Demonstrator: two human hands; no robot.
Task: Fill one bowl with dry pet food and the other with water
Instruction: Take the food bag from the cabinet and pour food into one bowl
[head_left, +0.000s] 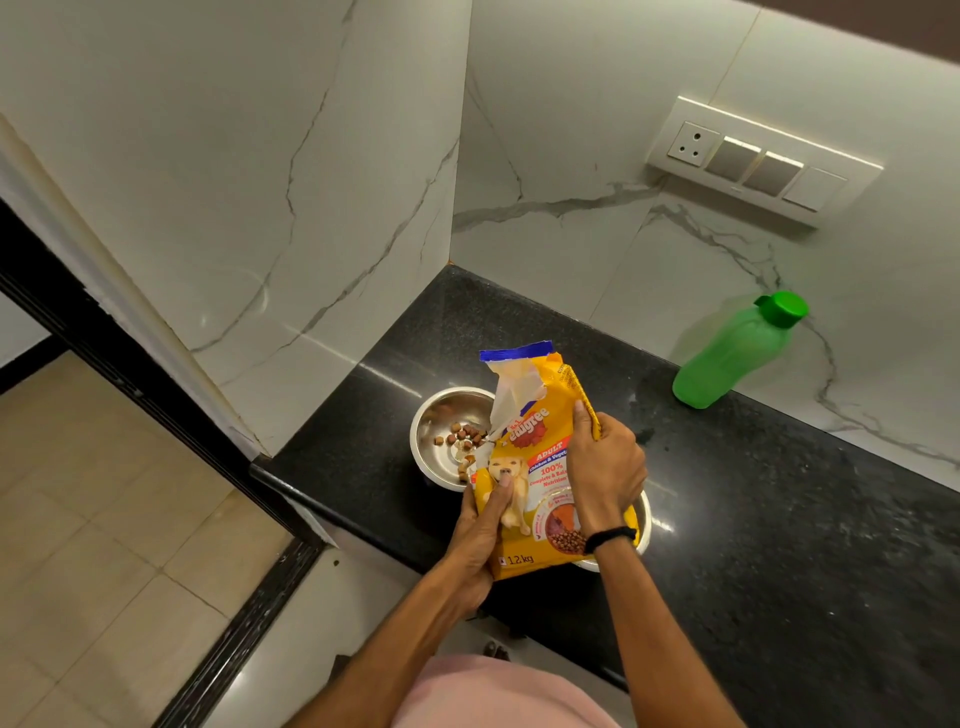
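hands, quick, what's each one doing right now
Left hand: grips the lower left side of the pet food bag.
Right hand: grips the bag's right edge.

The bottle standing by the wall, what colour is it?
Green all over, the bottle with a brighter green cap; the head view shows it clearly.

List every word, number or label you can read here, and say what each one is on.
"edigree": brand on the yellow pet food bag, first letter hidden.
"ADULT": same bag, red band.
"100%": same bag.
"1.2kg": bag's bottom corner.
"Chicken & Veget" and "Complete & Bala": same bag, cut off by the right hand.
Print along the bag's edge: too small to read.
Green bottle, switch panel: no text.
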